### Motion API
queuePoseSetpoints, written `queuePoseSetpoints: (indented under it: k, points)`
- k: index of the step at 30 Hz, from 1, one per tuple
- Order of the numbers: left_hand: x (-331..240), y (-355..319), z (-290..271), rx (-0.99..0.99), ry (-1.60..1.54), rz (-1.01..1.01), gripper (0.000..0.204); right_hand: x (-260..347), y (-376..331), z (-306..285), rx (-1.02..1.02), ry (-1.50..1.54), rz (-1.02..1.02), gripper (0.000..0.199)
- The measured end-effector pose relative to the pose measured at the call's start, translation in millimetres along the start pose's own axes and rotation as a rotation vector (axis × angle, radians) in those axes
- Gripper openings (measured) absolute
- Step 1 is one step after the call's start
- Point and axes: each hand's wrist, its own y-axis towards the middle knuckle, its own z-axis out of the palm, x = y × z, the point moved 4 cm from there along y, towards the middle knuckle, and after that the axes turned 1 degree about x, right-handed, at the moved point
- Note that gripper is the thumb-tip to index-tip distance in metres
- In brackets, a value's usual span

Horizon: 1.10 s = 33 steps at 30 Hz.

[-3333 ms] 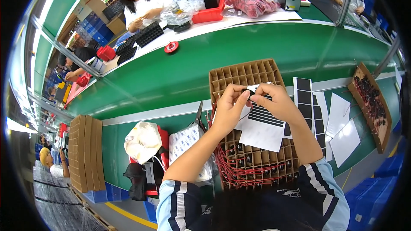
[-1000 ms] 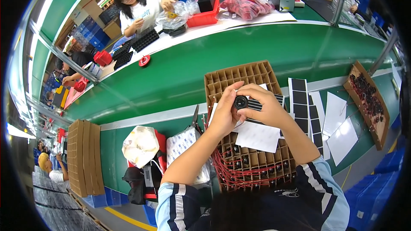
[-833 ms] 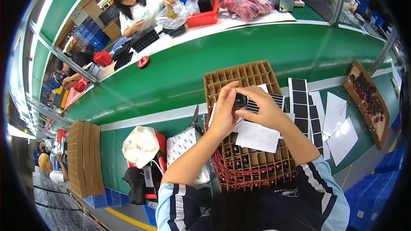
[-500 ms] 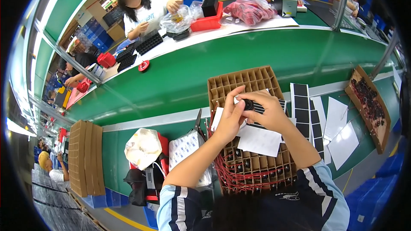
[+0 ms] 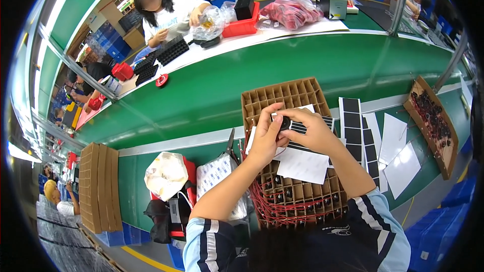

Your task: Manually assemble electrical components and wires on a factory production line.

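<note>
Both hands meet above a cardboard divider box (image 5: 280, 93). Between their fingertips is a small round black part (image 5: 285, 123). My left hand (image 5: 265, 138) pinches it from the left, and the fingers of my right hand (image 5: 312, 130) close around its other side. Just under the hands lie white sheets with black strips (image 5: 298, 127) and a plain white sheet (image 5: 302, 165). The nearer cells of the box hold several black round parts (image 5: 289, 191) with red wires (image 5: 272, 207) trailing from them.
Right of the box lie black label strips (image 5: 352, 121), white sheets (image 5: 395, 138) and a cardboard tray (image 5: 428, 121) of black parts. Scissors (image 5: 230, 143), a bubble-wrap bag (image 5: 214, 176) and a white bag (image 5: 166, 175) are to the left. Cardboard dividers (image 5: 98, 186) stand farther left. A co-worker (image 5: 169, 12) sits across.
My hands stay together on the round black part, with slight finger movement. The whole view has shifted a little. Across the bench, a co-worker's head and hands have moved slightly.
</note>
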Motion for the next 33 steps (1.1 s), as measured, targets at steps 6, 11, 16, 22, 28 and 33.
queuePoseSetpoints:
  k: [6,11,16,22,28,33]
  points:
    - [-4.1,0.4,5.0,0.065,0.034,-0.025,0.04,5.7,0.2,-5.1,0.004,-0.045,0.002,0.042]
    - [-3.3,0.3,3.9,0.06,0.114,-0.024,0.039,4.8,-0.6,1.9,0.051,0.012,-0.041,0.04]
    - [-2.6,-0.6,1.9,0.01,0.145,-0.01,0.038,6.6,-0.4,5.2,0.084,0.024,0.007,0.04]
    - [-2.9,-0.8,5.7,0.061,0.249,-0.012,0.042,-1.8,-1.7,4.5,0.058,-0.073,-0.028,0.04]
    - [-1.2,0.1,0.6,-0.007,0.284,-0.013,0.04,6.5,1.0,3.4,0.069,-0.093,-0.065,0.043]
    - [-2.6,-0.8,-3.6,-0.079,0.264,0.024,0.036,3.8,-0.4,7.9,0.062,-0.001,0.041,0.042]
